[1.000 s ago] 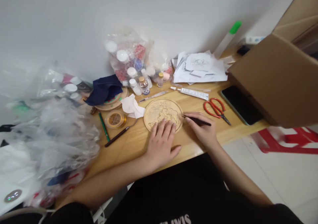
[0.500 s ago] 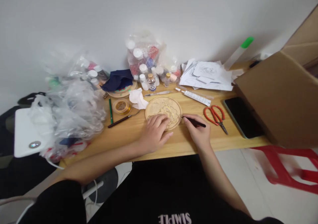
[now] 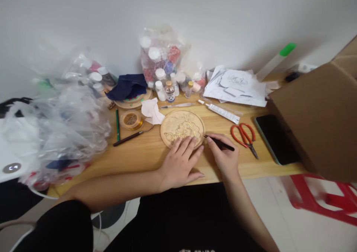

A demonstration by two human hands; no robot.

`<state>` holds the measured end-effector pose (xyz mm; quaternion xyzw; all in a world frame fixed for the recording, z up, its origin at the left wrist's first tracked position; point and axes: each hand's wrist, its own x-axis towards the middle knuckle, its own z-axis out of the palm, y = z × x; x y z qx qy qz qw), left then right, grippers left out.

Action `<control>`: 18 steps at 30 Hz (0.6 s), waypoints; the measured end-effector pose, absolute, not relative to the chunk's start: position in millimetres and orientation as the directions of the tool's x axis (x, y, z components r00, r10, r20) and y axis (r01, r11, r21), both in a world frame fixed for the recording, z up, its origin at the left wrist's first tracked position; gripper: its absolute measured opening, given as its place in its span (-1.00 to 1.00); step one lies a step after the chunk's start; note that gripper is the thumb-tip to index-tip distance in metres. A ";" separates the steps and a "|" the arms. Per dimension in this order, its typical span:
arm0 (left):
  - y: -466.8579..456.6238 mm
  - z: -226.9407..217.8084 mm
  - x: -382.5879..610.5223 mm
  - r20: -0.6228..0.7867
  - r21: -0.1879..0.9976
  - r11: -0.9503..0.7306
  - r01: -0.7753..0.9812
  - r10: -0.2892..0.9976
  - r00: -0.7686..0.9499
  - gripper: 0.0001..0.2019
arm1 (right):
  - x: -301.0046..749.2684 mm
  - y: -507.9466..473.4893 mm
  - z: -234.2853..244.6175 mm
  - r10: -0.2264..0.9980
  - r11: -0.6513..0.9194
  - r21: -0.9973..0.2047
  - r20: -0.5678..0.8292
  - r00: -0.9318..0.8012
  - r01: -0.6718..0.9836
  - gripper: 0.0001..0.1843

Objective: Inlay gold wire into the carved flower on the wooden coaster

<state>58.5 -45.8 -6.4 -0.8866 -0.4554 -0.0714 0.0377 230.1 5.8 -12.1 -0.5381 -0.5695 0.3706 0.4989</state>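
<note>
While our left hand (image 3: 181, 162) lies flat with fingers spread on the 6 o'clock edge of the wooden disc (image 3: 181, 125), our right hand (image 3: 224, 157) pinches a thin dark tool (image 3: 220, 143), tip at the 4 o'clock rim. Disc sits mid table (image 3: 145, 159). Red scissors (image 3: 244, 134) at its 3 o'clock, glue tube (image 3: 220, 111) at 1, gold spool (image 3: 131, 120) at 9.

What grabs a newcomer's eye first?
A round wooden disc with a gold drawing lies centred on the wooden desk, left hand flat on its near edge, right hand holding a thin black tool at its right rim. Right of it lie red scissors; clear plastic bags crowd the left.
</note>
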 end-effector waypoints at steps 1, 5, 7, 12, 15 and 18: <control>-45.6 -6.6 58.1 0.148 0.007 -0.583 0.812 0.804 0.576 -0.26 | 229.8 5.8 -12.1 0.982 0.144 -0.957 0.169 0.079 0.250 -0.90; -45.7 -7.9 58.3 0.116 0.030 -0.584 0.811 0.808 0.577 -0.22 | 228.7 6.0 -13.3 0.982 0.141 -0.952 0.170 0.085 0.273 -0.90; -45.9 -8.6 59.0 0.109 0.032 -0.583 0.812 0.810 0.577 -0.20 | 228.4 6.2 -14.1 0.982 0.137 -0.952 0.166 0.085 0.275 -0.90; -45.3 -9.0 60.0 0.109 0.015 -0.588 0.808 0.805 0.584 -0.16 | 228.4 6.6 -14.2 0.985 0.112 -0.959 0.142 0.099 0.261 -0.88; -44.0 -8.1 59.0 0.124 0.021 -0.598 0.801 0.797 0.591 -0.13 | 228.8 6.1 -14.2 0.984 0.110 -0.957 0.144 0.109 0.269 -0.87; -43.0 -7.3 57.8 0.130 0.029 -0.605 0.796 0.792 0.597 -0.13 | 228.9 5.3 -14.7 0.984 0.101 -0.954 0.139 0.115 0.284 -0.85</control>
